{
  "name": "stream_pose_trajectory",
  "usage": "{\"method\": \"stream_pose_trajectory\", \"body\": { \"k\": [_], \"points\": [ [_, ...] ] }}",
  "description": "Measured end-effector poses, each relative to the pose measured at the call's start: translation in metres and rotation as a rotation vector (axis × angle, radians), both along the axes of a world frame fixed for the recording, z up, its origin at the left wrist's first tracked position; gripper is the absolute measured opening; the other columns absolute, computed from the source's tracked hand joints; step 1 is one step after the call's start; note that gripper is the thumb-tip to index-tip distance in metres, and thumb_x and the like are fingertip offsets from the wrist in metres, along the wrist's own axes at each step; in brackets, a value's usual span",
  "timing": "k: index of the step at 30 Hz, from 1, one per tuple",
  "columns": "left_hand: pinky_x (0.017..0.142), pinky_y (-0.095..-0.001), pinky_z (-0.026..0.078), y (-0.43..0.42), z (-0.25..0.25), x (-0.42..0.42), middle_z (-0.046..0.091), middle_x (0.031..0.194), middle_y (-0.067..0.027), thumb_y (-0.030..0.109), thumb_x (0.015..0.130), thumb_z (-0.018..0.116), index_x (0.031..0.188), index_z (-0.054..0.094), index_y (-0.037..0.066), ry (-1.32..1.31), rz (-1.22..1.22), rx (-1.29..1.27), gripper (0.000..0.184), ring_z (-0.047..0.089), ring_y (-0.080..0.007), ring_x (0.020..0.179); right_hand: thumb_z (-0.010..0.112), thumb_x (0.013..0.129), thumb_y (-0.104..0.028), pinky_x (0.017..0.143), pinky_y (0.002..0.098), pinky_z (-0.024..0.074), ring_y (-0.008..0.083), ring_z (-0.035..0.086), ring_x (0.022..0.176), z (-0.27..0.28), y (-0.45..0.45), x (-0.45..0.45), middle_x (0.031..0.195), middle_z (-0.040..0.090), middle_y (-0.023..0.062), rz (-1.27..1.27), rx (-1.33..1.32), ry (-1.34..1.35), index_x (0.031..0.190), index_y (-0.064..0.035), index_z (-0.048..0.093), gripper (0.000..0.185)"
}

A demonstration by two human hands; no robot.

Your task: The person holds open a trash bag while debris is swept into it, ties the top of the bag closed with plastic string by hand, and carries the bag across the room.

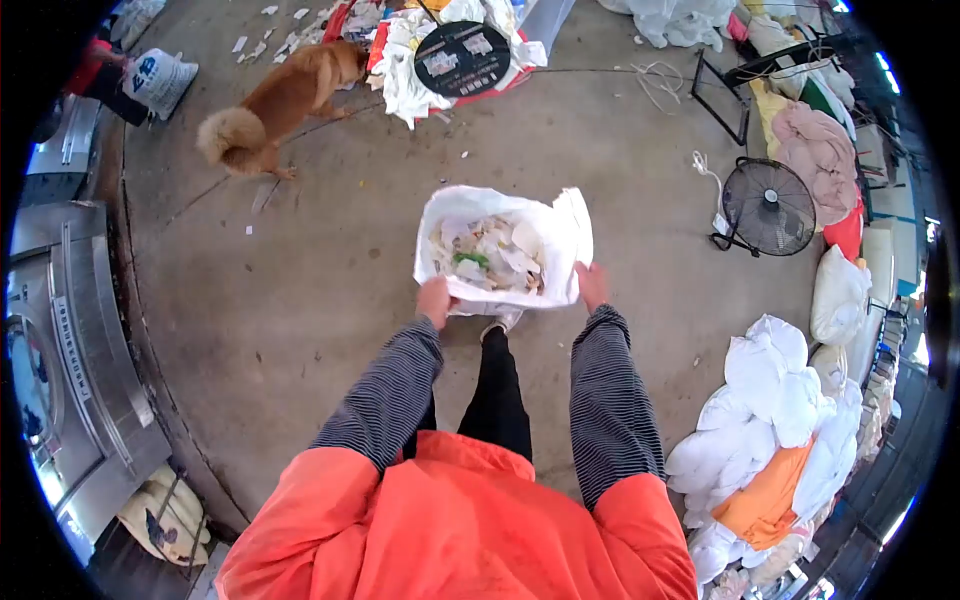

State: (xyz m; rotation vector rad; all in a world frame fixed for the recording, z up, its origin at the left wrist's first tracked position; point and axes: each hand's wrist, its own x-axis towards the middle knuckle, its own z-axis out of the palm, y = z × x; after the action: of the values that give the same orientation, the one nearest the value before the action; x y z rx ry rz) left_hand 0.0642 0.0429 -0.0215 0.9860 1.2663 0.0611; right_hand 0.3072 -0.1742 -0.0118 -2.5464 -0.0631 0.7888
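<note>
You've the sack (570,232) at 12 o'clock, L hand (437,301) fingers pinching its edge at 8, R hand (592,285) at 4, scraps (490,252) already in, prob. part-done, w/ loose bits (239,44) on floor (250,320) approx. 11 apparently left.
</note>
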Motion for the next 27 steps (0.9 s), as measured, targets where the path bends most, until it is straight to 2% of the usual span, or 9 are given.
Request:
{"method": "stream_pose_trajectory", "body": {
  "k": [2, 4, 7, 13, 20, 22, 23, 25, 27],
  "points": [
    [0.040, -0.0258, 0.041, 0.009, 0.012, 0.000, 0.057, 0.066, -0.0068, 0.023, 0.087, 0.040, 0.082, 0.055, 0.002, 0.001, 0.034, 0.150, 0.027, 0.053, -0.0142, 0.047, 0.052, 0.077, -0.035, 0.077, 0.0413, 0.0429, 0.0385, 0.056, 0.084, 0.021, 0.015, -0.006, 0.090, 0.058, 0.0243, -0.012, 0.192, 0.051, 0.089, 0.0071, 0.056, 0.044],
    [0.040, -0.0253, 0.040, 0.036, 0.017, 0.000, 0.056, 0.065, -0.0057, 0.023, 0.087, 0.041, 0.082, 0.055, 0.002, 0.018, 0.116, 0.147, 0.026, 0.052, -0.0127, 0.048, 0.052, 0.078, -0.032, 0.070, 0.0387, 0.0456, 0.0340, 0.058, 0.075, 0.040, 0.049, -0.008, 0.084, 0.059, 0.0216, -0.001, 0.184, 0.013, 0.086, 0.0067, 0.056, 0.039],
    [0.040, -0.0239, 0.039, 0.078, 0.036, 0.012, 0.054, 0.063, -0.0037, 0.022, 0.088, 0.042, 0.081, 0.055, 0.003, 0.019, 0.228, 0.142, 0.024, 0.049, -0.0101, 0.047, 0.050, 0.084, -0.027, 0.060, 0.0303, 0.0485, 0.0182, 0.058, 0.070, 0.048, 0.090, 0.005, 0.080, 0.059, 0.0099, -0.268, 0.614, 0.260, 0.086, 0.0035, 0.056, 0.031],
    [0.039, -0.0227, 0.035, 0.165, 0.047, 0.022, 0.046, 0.059, -0.0007, 0.021, 0.089, 0.042, 0.078, 0.052, 0.003, -0.007, 0.195, 0.241, 0.024, 0.043, -0.0073, 0.045, 0.051, 0.084, -0.026, 0.067, 0.0287, 0.0490, 0.0160, 0.059, 0.079, 0.068, 0.146, -0.020, 0.092, 0.059, 0.0061, -0.503, 0.874, 0.427, 0.101, -0.0010, 0.053, 0.030],
    [0.049, -0.0258, 0.040, 0.286, 0.035, 0.027, 0.053, 0.067, -0.0046, 0.024, 0.089, 0.044, 0.084, 0.053, -0.001, 0.029, -0.073, 0.410, 0.026, 0.049, -0.0114, 0.056, 0.050, 0.085, -0.022, 0.073, 0.0335, 0.0491, 0.0204, 0.059, 0.083, 0.053, 0.226, -0.057, 0.094, 0.059, 0.0090, -0.868, 0.892, 0.407, 0.102, 0.0001, 0.050, 0.028],
    [0.052, -0.0288, 0.041, 0.318, 0.016, 0.033, 0.054, 0.068, -0.0100, 0.024, 0.088, 0.045, 0.086, 0.055, -0.001, 0.032, -0.218, 0.625, 0.026, 0.051, -0.0166, 0.057, 0.050, 0.084, -0.022, 0.074, 0.0340, 0.0485, 0.0207, 0.059, 0.083, 0.046, 0.245, -0.061, 0.092, 0.059, 0.0091, -0.850, 0.927, 0.411, 0.100, -0.0001, 0.051, 0.028],
    [0.052, -0.0288, 0.041, 0.331, 0.010, 0.036, 0.054, 0.068, -0.0100, 0.024, 0.088, 0.045, 0.086, 0.055, -0.001, 0.040, -0.227, 0.605, 0.026, 0.051, -0.0166, 0.057, 0.050, 0.083, -0.023, 0.073, 0.0332, 0.0480, 0.0202, 0.059, 0.082, 0.044, 0.253, -0.062, 0.090, 0.060, 0.0089, -0.847, 0.879, 0.451, 0.098, -0.0006, 0.053, 0.027],
    [0.055, -0.0320, 0.042, 0.353, 0.033, 0.059, 0.056, 0.071, -0.0141, 0.025, 0.087, 0.046, 0.084, 0.055, -0.002, 0.036, -0.214, 0.718, 0.028, 0.053, -0.0214, 0.060, 0.050, 0.081, -0.024, 0.066, 0.0290, 0.0473, 0.0162, 0.059, 0.073, 0.046, 0.263, -0.052, 0.082, 0.061, 0.0066, -0.771, 0.834, 0.499, 0.094, -0.0021, 0.055, 0.026],
    [0.056, -0.0320, 0.042, 0.371, 0.025, 0.068, 0.056, 0.072, -0.0143, 0.025, 0.087, 0.046, 0.084, 0.055, -0.002, 0.035, -0.225, 0.587, 0.029, 0.054, -0.0214, 0.061, 0.052, 0.080, -0.027, 0.061, 0.0264, 0.0462, 0.0126, 0.057, 0.065, 0.049, 0.269, -0.044, 0.077, 0.061, 0.0043, -0.669, 0.769, 0.558, 0.091, -0.0034, 0.057, 0.027]
  ]
}}
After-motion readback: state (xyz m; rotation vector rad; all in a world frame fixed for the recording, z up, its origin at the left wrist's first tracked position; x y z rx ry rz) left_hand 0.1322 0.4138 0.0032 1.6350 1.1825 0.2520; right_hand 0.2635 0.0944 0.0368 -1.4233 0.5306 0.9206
